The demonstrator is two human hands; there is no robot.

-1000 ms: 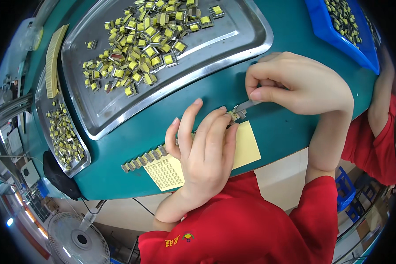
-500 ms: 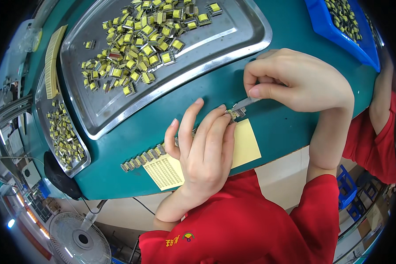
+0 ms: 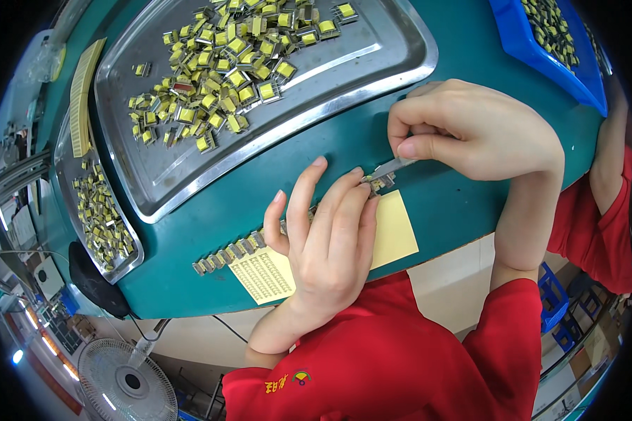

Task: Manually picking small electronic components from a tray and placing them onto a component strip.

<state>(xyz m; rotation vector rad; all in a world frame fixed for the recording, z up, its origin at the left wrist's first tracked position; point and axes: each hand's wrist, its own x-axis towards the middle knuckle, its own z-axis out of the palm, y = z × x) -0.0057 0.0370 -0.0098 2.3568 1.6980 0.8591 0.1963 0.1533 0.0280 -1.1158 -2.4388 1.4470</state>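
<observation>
A row of small transformers (image 3: 229, 254) with metal cores lies slantwise on the green table along the upper edge of a yellow label sheet (image 3: 399, 235). My left hand (image 3: 328, 252) rests over this row with its fingers spread, and its index and middle fingertips touch parts near the right end. The palm and fingers hide the middle of the row and of the sheet. Pinched in my right hand (image 3: 477, 133) is a thin grey metal blade-like tool (image 3: 390, 168). Its tip sits at the row's right end, beside my left fingertips.
Beyond my hands a large metal tray (image 3: 330, 116) holds a heap of yellow-wrapped transformers (image 3: 239, 59). A smaller tray (image 3: 135, 245) with more stands at left, a yellow strip stack (image 3: 84, 98) across it. A blue bin (image 3: 512, 42) is far right, near another person's arm (image 3: 609, 154).
The tool's tip has shifted very slightly to the right, away from my left fingertips. Both hands otherwise keep nearly the same place and pose.
</observation>
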